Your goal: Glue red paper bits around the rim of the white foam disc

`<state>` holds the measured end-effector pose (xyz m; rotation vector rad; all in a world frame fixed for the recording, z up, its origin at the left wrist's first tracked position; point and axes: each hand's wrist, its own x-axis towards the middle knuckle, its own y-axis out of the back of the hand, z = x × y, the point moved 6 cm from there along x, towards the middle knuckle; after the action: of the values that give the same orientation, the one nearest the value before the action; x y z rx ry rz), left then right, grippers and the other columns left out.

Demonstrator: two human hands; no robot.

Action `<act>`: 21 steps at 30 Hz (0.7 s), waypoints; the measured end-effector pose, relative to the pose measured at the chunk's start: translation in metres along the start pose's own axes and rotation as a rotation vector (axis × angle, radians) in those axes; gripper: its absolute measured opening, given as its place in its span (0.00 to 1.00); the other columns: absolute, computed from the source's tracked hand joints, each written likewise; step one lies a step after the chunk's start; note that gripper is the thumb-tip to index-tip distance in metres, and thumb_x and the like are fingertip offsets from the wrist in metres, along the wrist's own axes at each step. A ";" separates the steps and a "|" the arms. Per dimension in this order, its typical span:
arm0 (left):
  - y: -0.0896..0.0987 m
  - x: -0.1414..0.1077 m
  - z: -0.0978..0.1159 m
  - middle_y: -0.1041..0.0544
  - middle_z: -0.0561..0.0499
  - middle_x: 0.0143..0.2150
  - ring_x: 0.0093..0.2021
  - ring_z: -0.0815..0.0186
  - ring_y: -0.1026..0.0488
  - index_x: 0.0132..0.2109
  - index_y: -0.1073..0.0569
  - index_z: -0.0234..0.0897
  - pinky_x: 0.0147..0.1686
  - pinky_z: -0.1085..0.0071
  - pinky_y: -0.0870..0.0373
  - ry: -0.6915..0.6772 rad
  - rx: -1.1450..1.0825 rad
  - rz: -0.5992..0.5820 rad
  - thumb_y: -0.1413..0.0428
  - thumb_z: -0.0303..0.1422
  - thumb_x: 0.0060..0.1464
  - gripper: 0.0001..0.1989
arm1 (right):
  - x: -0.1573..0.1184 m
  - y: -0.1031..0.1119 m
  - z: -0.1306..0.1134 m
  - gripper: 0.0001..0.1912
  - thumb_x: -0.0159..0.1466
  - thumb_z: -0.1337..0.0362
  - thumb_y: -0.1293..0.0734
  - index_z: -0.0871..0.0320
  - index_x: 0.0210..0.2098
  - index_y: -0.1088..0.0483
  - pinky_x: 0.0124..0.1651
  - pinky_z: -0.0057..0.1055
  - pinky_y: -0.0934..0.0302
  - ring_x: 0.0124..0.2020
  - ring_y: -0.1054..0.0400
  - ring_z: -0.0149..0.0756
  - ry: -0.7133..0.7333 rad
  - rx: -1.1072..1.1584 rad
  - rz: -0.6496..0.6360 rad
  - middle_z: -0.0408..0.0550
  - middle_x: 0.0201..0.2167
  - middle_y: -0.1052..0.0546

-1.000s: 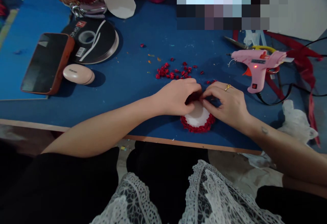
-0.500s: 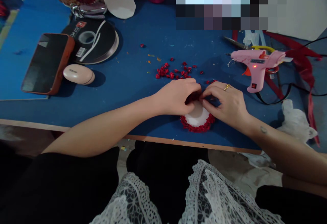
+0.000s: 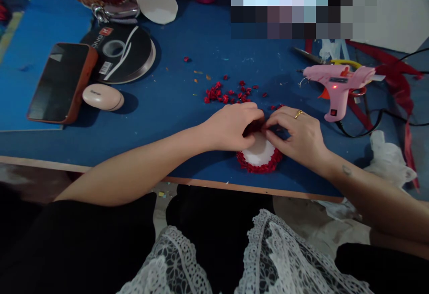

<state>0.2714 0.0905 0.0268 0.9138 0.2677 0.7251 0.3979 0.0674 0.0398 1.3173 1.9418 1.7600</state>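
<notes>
A white round disc (image 3: 258,154) edged with small red flowers lies near the table's front edge, its far rim hidden by my fingers. My left hand (image 3: 233,126) is closed on the disc from the left, thumb on the near side and fingers curled over the far rim. From the right, my right hand (image 3: 296,133), with a gold ring, pinches at that same far rim. What sits between its fingertips is too small and covered to make out. Just beyond my hands lie several loose red flower pieces (image 3: 231,93).
To the right, a pink glue gun (image 3: 338,84) with a glowing light rests over scissors (image 3: 306,56) and red ribbon (image 3: 398,88). A crumpled white plastic bag (image 3: 389,157) lies nearer. On the left are a phone (image 3: 62,81), a pale rounded case (image 3: 102,97) and a ribbon spool (image 3: 134,57).
</notes>
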 end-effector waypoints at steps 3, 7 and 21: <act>0.000 0.000 0.000 0.27 0.49 0.36 0.33 0.67 0.31 0.40 0.26 0.33 0.30 0.73 0.39 0.009 0.003 -0.008 0.48 0.26 0.46 0.12 | 0.000 0.000 0.000 0.04 0.61 0.70 0.35 0.55 0.33 0.30 0.38 0.35 0.32 0.35 0.26 0.38 -0.005 0.002 -0.008 0.47 0.32 0.22; 0.000 0.000 0.000 0.27 0.49 0.36 0.34 0.67 0.31 0.40 0.26 0.33 0.31 0.72 0.38 0.009 0.004 -0.009 0.48 0.26 0.46 0.12 | 0.000 -0.001 0.001 0.04 0.61 0.70 0.35 0.55 0.33 0.31 0.38 0.35 0.33 0.35 0.26 0.38 -0.011 0.009 -0.008 0.47 0.33 0.22; 0.000 0.000 0.000 0.27 0.48 0.38 0.37 0.64 0.29 0.43 0.26 0.34 0.35 0.71 0.35 0.005 0.005 0.001 0.49 0.25 0.46 0.16 | 0.002 0.009 0.011 0.06 0.66 0.65 0.37 0.55 0.33 0.29 0.31 0.32 0.36 0.29 0.31 0.33 -0.116 0.155 0.089 0.46 0.30 0.23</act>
<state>0.2711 0.0906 0.0269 0.9172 0.2740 0.7285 0.4087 0.0757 0.0455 1.5426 2.0182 1.5583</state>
